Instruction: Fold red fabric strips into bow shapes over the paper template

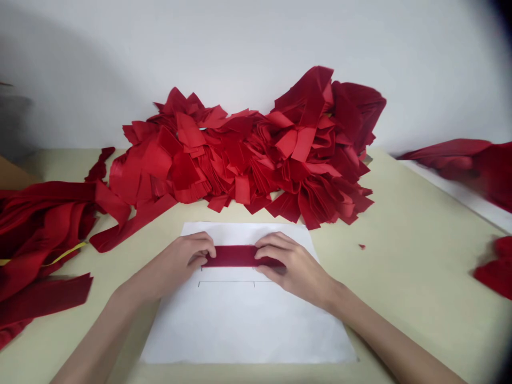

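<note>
A dark red velvet ribbon strip lies flat across the upper part of a white paper sheet. Its left end is pinched between the thumb and fingers of my left hand. Toward its right end my right hand grips it, fingers curled over the top edge and thumb below; part of that end is hidden under the hand. Thin black lines with short tick marks are drawn on the paper just below the strip.
Behind the paper rises a large heap of cut red strips against the white wall. Long red ribbons with a yellow band lie at left. More red fabric sits at right, and a tiny red scrap is on the table.
</note>
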The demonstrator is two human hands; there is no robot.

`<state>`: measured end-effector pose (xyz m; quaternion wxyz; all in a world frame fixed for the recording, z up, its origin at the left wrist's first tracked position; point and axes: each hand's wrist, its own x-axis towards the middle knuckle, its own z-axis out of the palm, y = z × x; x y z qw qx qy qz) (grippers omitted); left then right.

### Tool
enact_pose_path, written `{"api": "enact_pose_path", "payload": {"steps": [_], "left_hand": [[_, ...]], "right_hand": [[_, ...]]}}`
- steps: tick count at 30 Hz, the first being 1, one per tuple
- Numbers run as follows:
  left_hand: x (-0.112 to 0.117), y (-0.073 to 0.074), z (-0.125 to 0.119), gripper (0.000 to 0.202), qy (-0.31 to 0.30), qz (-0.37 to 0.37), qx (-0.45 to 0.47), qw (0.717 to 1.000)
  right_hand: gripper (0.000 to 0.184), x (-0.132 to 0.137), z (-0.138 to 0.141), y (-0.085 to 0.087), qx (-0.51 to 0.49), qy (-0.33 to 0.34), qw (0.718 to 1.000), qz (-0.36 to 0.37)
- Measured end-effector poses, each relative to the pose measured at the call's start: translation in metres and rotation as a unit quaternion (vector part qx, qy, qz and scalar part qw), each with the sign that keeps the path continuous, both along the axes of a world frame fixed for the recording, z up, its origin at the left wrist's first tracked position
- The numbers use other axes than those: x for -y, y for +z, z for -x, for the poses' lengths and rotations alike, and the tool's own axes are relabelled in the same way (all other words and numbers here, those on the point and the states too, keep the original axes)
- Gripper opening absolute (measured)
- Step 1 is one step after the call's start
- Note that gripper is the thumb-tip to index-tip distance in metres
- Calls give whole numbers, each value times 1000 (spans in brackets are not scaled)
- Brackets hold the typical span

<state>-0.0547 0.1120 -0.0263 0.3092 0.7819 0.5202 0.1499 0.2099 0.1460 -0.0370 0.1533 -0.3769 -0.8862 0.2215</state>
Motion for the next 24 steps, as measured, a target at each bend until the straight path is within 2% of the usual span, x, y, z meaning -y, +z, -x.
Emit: {"api": "enact_pose_path", "payload": {"steps": [4, 6, 9, 11, 14, 16, 21, 24], "left_hand": [[0, 1, 1, 23, -9, -24, -8, 1000], [1, 4, 0, 22, -1, -61, -12, 998], [5, 7, -13, 18, 22, -148, 3, 989], [7, 7, -29, 13, 16, -183, 30, 983], [8, -1, -54, 13, -38, -176, 45, 983], [6, -9, -65, 12, -43, -168, 38, 984], [2, -19, -65, 15, -37, -148, 32, 988], [2, -19, -62, 13, -26, -146, 28, 989]], "right_hand": [[16, -1, 1, -1, -8, 0, 1000, -3], [16, -2, 2, -2, -10, 0, 1000, -4], [15, -2, 1, -4, -11, -4, 1000, -7], [15, -2, 1, -5, -13, -4, 1000, -9], [15, -1, 1, -5, -14, 4, 1000, -5], [15, 0, 2, -4, -13, 4, 1000, 1], [21, -8, -7, 7, -18, 31, 998, 51], [26, -18, -24, 19, -28, -8, 997, 74]]}}
